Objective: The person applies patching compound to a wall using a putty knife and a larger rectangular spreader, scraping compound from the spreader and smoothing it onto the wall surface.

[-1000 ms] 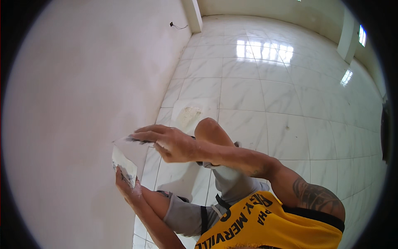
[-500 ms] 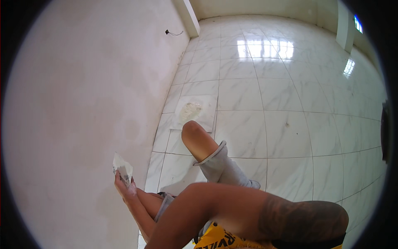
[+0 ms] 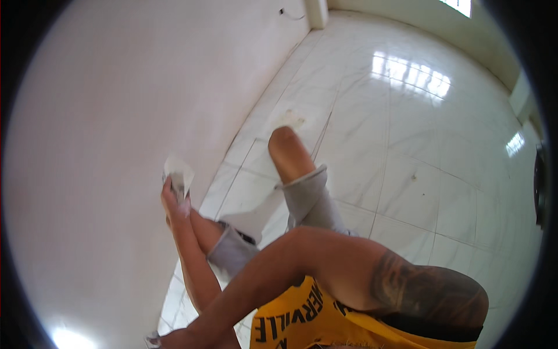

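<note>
In my left hand [image 3: 174, 205] is a thin, flat putty blade [image 3: 181, 167], pale and smeared with whitish paste. The fingers are wrapped round its lower part, and it stands upright beside the plastered wall [image 3: 99, 145]. My right arm bends across my body, over the left forearm. At its end, by the lower edge, my right hand [image 3: 179, 338] is closed near the wall on a small pale object [image 3: 152, 339], mostly cut off by the picture's edge; its kind cannot be made out. White paste marks the left hand by the thumb.
Ahead of my bent knee [image 3: 288, 154] a whitish heap of paste [image 3: 295, 119] lies on the floor against a blurred slab. Glossy marbled tiles [image 3: 407, 134] spread to the right. A wire [image 3: 293, 16] sticks out of the wall beside a pillar [image 3: 317, 14].
The view has swung down and left. The right hand has come into sight at the lower edge with its pale object. My left hand still grips the blade.
</note>
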A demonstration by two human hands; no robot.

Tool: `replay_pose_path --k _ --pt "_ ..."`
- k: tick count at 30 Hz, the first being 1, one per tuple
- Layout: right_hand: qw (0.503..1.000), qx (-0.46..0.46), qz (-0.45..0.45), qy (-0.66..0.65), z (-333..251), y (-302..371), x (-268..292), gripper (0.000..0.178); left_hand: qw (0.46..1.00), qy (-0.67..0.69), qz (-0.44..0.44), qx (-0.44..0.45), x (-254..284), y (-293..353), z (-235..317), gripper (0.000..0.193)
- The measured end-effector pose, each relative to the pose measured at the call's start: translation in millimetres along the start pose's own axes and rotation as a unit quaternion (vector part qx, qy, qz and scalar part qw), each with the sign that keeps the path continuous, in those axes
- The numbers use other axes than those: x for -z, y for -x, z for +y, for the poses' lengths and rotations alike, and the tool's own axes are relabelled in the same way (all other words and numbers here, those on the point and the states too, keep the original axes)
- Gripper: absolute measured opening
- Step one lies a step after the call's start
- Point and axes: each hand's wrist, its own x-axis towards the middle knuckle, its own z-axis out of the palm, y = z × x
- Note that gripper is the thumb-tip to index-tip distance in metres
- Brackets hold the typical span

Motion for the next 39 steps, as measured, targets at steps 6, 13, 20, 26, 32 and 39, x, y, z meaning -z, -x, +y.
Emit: replay_pose_path --k 6,13,20,26,32,39 --pt "0.993 0.039 0.053 -0.094 -22.5 8.5 34.5 0.069 0.997 -0.031 0.069 -0.008 -6.3 10.4 5.2 0.029" --pt "0.978 -0.041 0.206 0.013 12.5 3.8 -40.1 0.026 0.996 0.016 0.074 -0.039 18.1 -14.3 -9.2 0.029" --pt "0.945 -0.088 0.305 0.078 80.9 84.4 22.7 0.022 0.994 0.034 0.096 -0.041 31.2 -17.4 -17.7 0.022" --pt "0.936 -0.157 0.295 0.108 141.4 186.6 71.3 0.023 0.991 0.05 0.106 -0.068 69.0 -35.2 -17.0 0.022" --pt "0.76 -0.6 0.241 0.065 146.8 295.4 117.7 0.03 0.989 -0.01 0.1 -0.104 65.3 -20.0 -19.2 0.024" --pt "0.731 -0.618 0.287 0.017 160.6 338.4 55.8 0.064 0.99 0.029 0.104 -0.086 35.3 1.9 -17.9 0.027"
